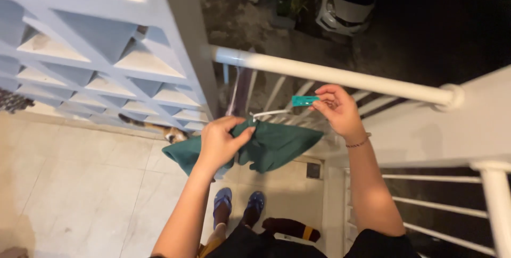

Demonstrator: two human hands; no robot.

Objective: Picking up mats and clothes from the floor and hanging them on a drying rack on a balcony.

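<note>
My left hand (221, 143) grips green cloth (277, 146) just below white railing (330, 77). My right hand (336, 110) pinches teal clothespin (304, 100) near railing. Step, I judge: pegging cloth. Next needs cloth edge raised to railing, peg opened.

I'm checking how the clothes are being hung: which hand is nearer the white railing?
Right. The right hand, pinching a teal clothespin, is just below the white railing. The left hand grips the green cloth lower down, farther from the rail.
</note>
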